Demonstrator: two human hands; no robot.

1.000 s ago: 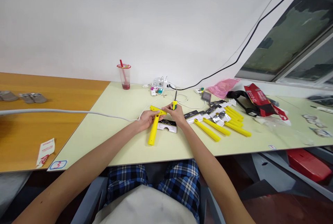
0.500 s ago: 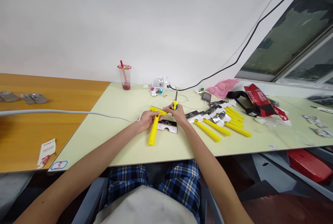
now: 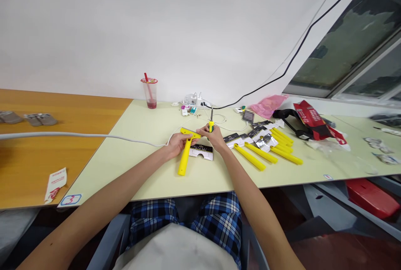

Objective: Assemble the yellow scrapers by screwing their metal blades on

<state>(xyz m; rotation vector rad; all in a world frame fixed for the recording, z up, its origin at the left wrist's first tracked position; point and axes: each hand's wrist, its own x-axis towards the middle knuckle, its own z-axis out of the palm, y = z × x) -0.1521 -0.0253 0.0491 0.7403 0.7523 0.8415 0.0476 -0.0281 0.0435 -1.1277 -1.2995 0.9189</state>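
Note:
A yellow T-shaped scraper (image 3: 185,157) is gripped near its head by my left hand (image 3: 177,145), its handle pointing down toward me. My right hand (image 3: 214,135) is closed around a yellow-and-green screwdriver (image 3: 211,126), whose metal shaft points up and away. The right fingertips also meet the right end of the scraper's head; the exact contact is too small to make out. A black-and-white packaging card (image 3: 201,151) lies on the table just behind and right of the scraper handle.
Several yellow scrapers (image 3: 249,157) with black-and-white cards lie to the right. Behind are a plastic cup (image 3: 150,93) with a red straw and a power strip (image 3: 193,100) with cables. A pink bag (image 3: 268,105) and red-and-black packaging (image 3: 308,119) lie farther right. A white cable (image 3: 125,138) crosses the left side.

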